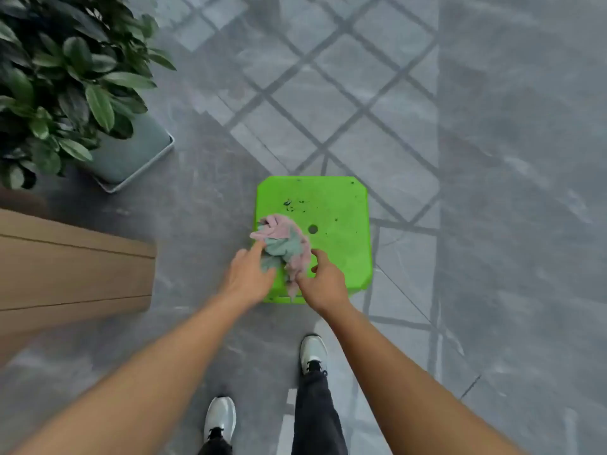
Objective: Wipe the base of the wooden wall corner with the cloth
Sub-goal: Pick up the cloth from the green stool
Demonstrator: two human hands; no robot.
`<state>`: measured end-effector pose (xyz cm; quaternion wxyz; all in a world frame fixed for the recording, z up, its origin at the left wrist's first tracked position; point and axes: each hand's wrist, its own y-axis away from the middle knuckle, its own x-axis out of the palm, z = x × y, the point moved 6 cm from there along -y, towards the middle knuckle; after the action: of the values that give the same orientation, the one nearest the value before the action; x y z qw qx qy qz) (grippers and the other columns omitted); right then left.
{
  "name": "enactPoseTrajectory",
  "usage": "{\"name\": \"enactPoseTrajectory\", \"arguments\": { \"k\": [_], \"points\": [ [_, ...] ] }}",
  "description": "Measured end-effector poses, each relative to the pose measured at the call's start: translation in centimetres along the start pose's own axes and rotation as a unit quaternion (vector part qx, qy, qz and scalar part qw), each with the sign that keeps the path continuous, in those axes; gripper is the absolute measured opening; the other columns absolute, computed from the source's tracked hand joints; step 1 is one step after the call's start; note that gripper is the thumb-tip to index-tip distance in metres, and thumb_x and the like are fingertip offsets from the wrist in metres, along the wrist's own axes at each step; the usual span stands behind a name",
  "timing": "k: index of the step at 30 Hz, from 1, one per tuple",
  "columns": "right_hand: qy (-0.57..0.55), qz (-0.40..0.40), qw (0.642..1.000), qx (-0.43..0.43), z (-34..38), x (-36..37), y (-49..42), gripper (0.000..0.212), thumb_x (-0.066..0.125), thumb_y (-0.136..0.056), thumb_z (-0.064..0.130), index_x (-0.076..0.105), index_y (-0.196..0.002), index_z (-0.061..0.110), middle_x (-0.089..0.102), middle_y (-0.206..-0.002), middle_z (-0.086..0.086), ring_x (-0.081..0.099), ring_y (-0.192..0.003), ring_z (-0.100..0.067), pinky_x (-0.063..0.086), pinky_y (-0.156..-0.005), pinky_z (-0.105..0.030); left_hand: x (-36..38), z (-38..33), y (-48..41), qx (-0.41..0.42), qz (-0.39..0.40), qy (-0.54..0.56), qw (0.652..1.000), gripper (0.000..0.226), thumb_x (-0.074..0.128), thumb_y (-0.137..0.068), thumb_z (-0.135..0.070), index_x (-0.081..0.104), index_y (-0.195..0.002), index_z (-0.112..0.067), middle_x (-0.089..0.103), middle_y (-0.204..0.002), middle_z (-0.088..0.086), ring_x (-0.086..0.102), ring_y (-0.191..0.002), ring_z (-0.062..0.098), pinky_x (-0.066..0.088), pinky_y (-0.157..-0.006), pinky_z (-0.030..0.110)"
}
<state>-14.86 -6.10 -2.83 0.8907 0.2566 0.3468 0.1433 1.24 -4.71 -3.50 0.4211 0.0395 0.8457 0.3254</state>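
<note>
A crumpled pink and pale-green cloth [283, 238] lies on the near left part of a bright green plastic stool [338, 205]. My left hand [249, 274] touches the cloth's left side with its fingers spread over it. My right hand [323, 280] pinches the cloth's lower right end between thumb and fingers. The wooden wall corner [75, 274] stands at the left, its light brown panels meeting the grey floor at their base.
A potted plant [65, 77] in a grey-green square pot [131, 152] stands on the floor at the upper left, beyond the wooden corner. My two feet in white shoes [313, 353] are on the grey tiled floor [492, 224] just behind the stool.
</note>
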Motion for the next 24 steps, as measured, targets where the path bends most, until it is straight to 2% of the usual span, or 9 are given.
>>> {"name": "enactPoseTrajectory", "arguments": {
  "k": [5, 7, 11, 13, 15, 17, 19, 22, 24],
  "points": [
    [-0.024, -0.016, 0.999, -0.041, -2.4, 4.7, -6.8, 0.073, 0.068, -0.081, 0.022, 0.037, -0.146, 0.025, 0.045, -0.104, -0.013, 0.048, -0.081, -0.021, 0.037, -0.076, -0.022, 2.4, 0.1, -7.2, 0.018, -0.139, 0.082, 0.987, 0.057, 0.062, -0.085, -0.037, 0.044, -0.139, -0.028, 0.048, -0.123, 0.014, 0.056, -0.107, 0.032, 0.045, -0.091, 0.034],
    [0.005, -0.031, 0.997, -0.073, -3.2, 6.1, -7.1, 0.068, 0.066, -0.081, 0.017, 0.042, -0.144, 0.028, 0.042, -0.100, -0.009, 0.047, -0.077, -0.019, 0.040, -0.077, -0.024, 3.6, 1.5, -7.4, 0.026, -0.131, 0.043, 0.990, 0.049, 0.061, -0.082, -0.031, 0.051, -0.130, -0.030, 0.050, -0.114, 0.011, 0.058, -0.099, 0.035, 0.051, -0.084, 0.041],
    [0.031, -0.005, 0.993, -0.117, -1.9, 6.7, -5.4, 0.050, 0.063, -0.081, 0.005, 0.062, -0.128, 0.022, 0.051, -0.087, -0.008, 0.049, -0.073, -0.019, 0.035, -0.070, -0.021, 2.1, 5.8, -3.9, 0.010, -0.145, 0.119, 0.982, 0.029, 0.066, -0.082, -0.027, 0.066, -0.110, -0.022, 0.069, -0.099, 0.012, 0.063, -0.094, 0.031, 0.044, -0.080, 0.032],
    [0.058, 0.081, 0.987, -0.128, 0.8, 7.6, -3.4, 0.040, 0.063, -0.081, 0.002, 0.068, -0.117, 0.017, 0.060, -0.083, -0.007, 0.051, -0.070, -0.016, 0.043, -0.074, -0.027, 0.1, 8.5, -1.2, -0.045, -0.085, 0.103, 0.990, 0.019, 0.064, -0.084, -0.035, 0.069, -0.087, -0.017, 0.072, -0.085, 0.011, 0.064, -0.085, 0.031, 0.041, -0.068, 0.034],
    [0.037, 0.253, 0.964, -0.074, 3.4, 9.5, -0.8, 0.028, 0.064, -0.083, 0.001, 0.071, -0.106, 0.015, 0.064, -0.076, -0.002, 0.054, -0.063, -0.013, 0.051, -0.067, -0.032, -1.9, 12.2, 2.0, -0.118, 0.065, 0.125, 0.983, 0.034, 0.064, -0.085, -0.038, 0.062, -0.060, -0.015, 0.060, -0.060, 0.006, 0.054, -0.065, 0.023, 0.034, -0.056, 0.033],
    [-0.058, 0.400, 0.915, 0.017, 6.3, 11.1, 1.8, 0.018, 0.066, -0.086, 0.005, 0.071, -0.099, 0.017, 0.066, -0.073, 0.000, 0.059, -0.063, -0.012, 0.052, -0.057, -0.027, -5.2, 15.7, 5.4, -0.149, 0.139, 0.207, 0.957, 0.036, 0.065, -0.084, -0.041, 0.062, -0.059, -0.016, 0.051, -0.062, 0.004, 0.044, -0.066, 0.015, 0.030, -0.060, 0.030],
    [-0.174, 0.400, 0.898, 0.062, 9.4, 12.5, 3.0, 0.010, 0.066, -0.087, 0.016, 0.073, -0.092, 0.020, 0.069, -0.082, 0.001, 0.064, -0.075, -0.011, 0.051, -0.060, -0.021, -8.8, 19.7, 7.9, -0.167, 0.086, 0.385, 0.904, 0.039, 0.064, -0.079, -0.045, 0.073, -0.072, -0.008, 0.062, -0.071, 0.003, 0.053, -0.072, 0.017, 0.038, -0.069, 0.030],
    [-0.341, 0.403, 0.836, 0.149, 12.0, 18.2, 5.2, 0.018, 0.058, -0.088, 0.037, 0.070, -0.090, 0.024, 0.063, -0.092, -0.006, 0.059, -0.085, -0.023, 0.045, -0.073, -0.033, -9.6, 23.7, 9.9, -0.136, 0.112, 0.723, 0.668, 0.046, 0.044, -0.088, -0.047, 0.079, -0.078, -0.018, 0.076, -0.077, 0.002, 0.069, -0.075, 0.019, 0.055, -0.067, 0.025],
    [-0.405, 0.467, 0.760, 0.202, 12.7, 24.0, 7.8, 0.046, 0.048, -0.094, 0.048, 0.063, -0.123, 0.015, 0.062, -0.118, -0.016, 0.058, -0.107, -0.031, 0.045, -0.090, -0.041, -8.2, 26.9, 10.5, -0.154, 0.138, 0.784, 0.586, 0.050, 0.039, -0.090, -0.051, 0.079, -0.090, -0.020, 0.077, -0.086, 0.006, 0.073, -0.082, 0.018, 0.057, -0.075, 0.029]
  ]
}}
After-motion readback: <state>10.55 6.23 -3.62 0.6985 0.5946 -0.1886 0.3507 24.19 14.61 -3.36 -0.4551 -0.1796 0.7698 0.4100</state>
